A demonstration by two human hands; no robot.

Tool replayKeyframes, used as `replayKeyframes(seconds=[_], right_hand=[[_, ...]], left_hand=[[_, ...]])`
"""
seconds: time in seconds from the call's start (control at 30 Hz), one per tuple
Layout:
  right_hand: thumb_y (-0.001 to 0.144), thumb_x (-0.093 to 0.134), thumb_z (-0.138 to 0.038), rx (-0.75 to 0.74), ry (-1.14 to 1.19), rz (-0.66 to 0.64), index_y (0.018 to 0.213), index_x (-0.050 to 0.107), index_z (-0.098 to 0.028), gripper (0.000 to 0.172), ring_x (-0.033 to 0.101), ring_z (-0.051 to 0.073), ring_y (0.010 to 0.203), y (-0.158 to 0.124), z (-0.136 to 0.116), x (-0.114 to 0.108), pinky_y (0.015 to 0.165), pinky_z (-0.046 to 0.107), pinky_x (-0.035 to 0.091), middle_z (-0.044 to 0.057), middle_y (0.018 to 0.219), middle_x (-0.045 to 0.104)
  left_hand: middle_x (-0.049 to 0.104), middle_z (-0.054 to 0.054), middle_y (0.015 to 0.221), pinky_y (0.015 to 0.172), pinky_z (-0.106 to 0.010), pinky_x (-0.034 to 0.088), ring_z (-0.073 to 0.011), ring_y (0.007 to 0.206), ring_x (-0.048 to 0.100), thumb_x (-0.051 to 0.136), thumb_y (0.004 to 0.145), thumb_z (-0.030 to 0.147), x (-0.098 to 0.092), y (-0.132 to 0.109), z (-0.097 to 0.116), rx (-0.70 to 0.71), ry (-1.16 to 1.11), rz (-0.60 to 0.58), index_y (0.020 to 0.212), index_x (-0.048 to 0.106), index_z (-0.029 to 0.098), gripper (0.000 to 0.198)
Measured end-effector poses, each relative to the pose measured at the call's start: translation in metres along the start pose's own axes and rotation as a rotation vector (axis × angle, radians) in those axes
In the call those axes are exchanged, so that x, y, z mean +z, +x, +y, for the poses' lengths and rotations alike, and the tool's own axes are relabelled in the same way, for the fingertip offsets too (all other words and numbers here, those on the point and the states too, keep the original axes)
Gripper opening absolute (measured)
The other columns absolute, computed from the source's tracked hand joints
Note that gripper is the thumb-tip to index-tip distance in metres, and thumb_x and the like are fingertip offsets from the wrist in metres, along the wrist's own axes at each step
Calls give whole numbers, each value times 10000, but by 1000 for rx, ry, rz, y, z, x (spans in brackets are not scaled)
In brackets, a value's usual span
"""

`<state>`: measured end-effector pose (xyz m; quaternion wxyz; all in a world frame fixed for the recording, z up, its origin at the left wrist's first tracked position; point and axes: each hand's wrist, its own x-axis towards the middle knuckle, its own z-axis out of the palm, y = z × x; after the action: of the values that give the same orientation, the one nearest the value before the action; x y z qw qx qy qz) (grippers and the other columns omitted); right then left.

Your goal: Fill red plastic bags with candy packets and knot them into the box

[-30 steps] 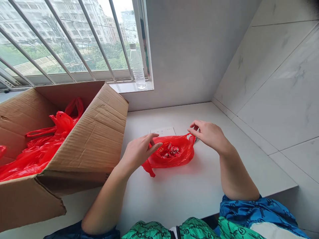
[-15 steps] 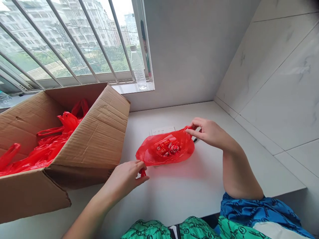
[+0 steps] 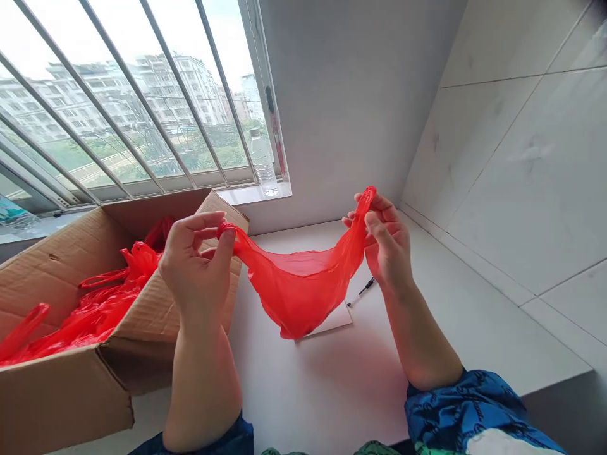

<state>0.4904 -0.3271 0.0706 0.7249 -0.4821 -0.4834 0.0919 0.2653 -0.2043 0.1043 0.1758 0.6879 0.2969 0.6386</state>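
Observation:
A thin red plastic bag (image 3: pixel 303 284) hangs in the air over the white tabletop, stretched between both hands. My left hand (image 3: pixel 199 253) pinches one handle of it, close to the cardboard box. The other handle is gripped by my right hand (image 3: pixel 386 237), with its end sticking up above the fingers. The bag sags in the middle, and its contents are hidden behind the red film. Beneath it lies a white paper or card (image 3: pixel 334 319), partly covered from view. A black pen (image 3: pixel 366 287) rests beside the card, near my right wrist.
An open cardboard box (image 3: pixel 61 401) stands at left, holding several red plastic bags (image 3: pixel 109 309). A clear water bottle (image 3: pixel 263 165) is on the windowsill by the barred window. Another bottle (image 3: pixel 16 215) lies at the far left. A tiled wall (image 3: pixel 531 189) borders the right side.
Both hands have risen, lifting the bag off the tabletop. The red packets seen inside it before are now hidden. The card and pen underneath show more, and the view has tilted up.

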Motion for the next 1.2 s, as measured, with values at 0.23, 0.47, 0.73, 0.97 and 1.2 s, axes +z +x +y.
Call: replayKeyframes(seconds=[0.23,0.47,0.73,0.97,1.2], right_hand=[[882,682,-496,91,-3,-343,1554,173,-459,845,676,191,886,-15,-7,19,792,385,605,57,1657,196],[879,710,-441,-15,-79,-499,1437,505,-340,603,525,254,1300,-21,7,42,1079,406,473,43,1495,490],[859,728,-446,84,-55,30,1330,583,-323,508,668,185,932,3,14,-12,810,367,594,55,1379,605],[866,704,-409,-103,-127,144,1253,593,-312,414,615,236,1179,9,15,-20,979,449,546,56,1325,621],[918,644,-390,-199,-400,252,801,598,-242,195,653,209,905,4,4,-35,867,428,536,29,894,672]], left_hand=[[701,-21,993,730,-218,591,-139,927,674,743,822,211,20,-21,6,-91,-370,-176,1028,697,234,212],[707,-93,1129,800,-316,619,-200,948,713,666,911,260,28,-46,11,-151,-552,-496,1045,687,204,147],[711,-11,969,733,-227,569,-105,829,670,739,841,203,19,-17,-34,-184,-524,15,979,706,217,143],[691,44,1075,836,-371,568,-173,1049,652,721,879,276,12,-18,-35,-199,-387,75,1057,654,295,190],[689,0,1048,719,-274,562,-119,886,641,748,839,263,8,-21,-27,-137,-310,-152,1067,695,254,235]])
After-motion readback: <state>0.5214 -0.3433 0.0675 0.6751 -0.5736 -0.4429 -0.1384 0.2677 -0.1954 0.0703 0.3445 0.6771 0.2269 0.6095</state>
